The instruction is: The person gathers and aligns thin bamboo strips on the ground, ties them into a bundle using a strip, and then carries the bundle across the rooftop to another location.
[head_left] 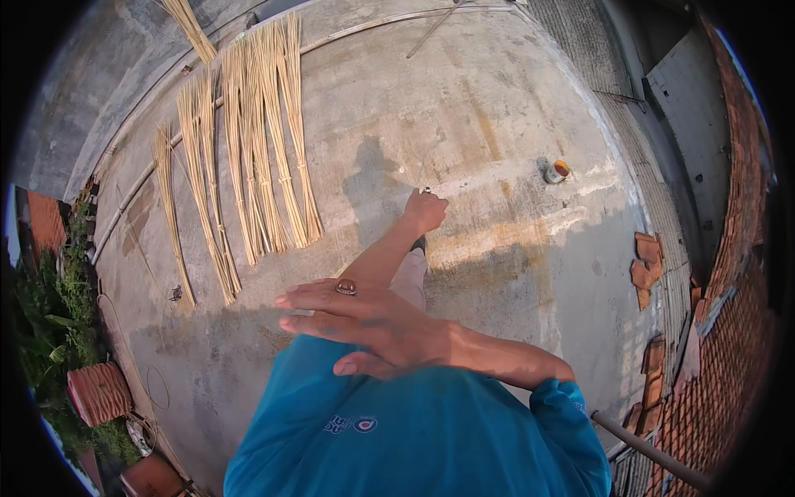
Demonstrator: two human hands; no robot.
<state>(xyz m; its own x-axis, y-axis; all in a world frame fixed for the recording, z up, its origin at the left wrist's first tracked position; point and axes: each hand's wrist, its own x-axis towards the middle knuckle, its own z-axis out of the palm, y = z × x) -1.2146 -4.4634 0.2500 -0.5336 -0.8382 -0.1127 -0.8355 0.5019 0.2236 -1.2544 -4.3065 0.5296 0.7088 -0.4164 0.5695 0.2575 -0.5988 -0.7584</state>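
Note:
My right hand [373, 327] is stretched out flat across the front of my blue shirt [397, 439]. Its fingers point left, the thumb stands apart, and a ring with a brown stone [346, 287] sits on one finger. Nothing is in it. My left arm passes beneath it and reaches forward over the concrete floor. At its end my left hand [426, 212] is curled closed, with a ring on a finger; its palm side is hidden and no object shows in it. One trouser leg and a dark shoe [420, 243] show below that hand.
Bundles of thin pale sticks [265, 141] lean in a row over a long pole [124, 203] at the far left. A small open can [556, 171] stands to the right. Broken roof tiles [646, 265] lie along the right edge, by tiled roofs. Plants [50, 331] border the left.

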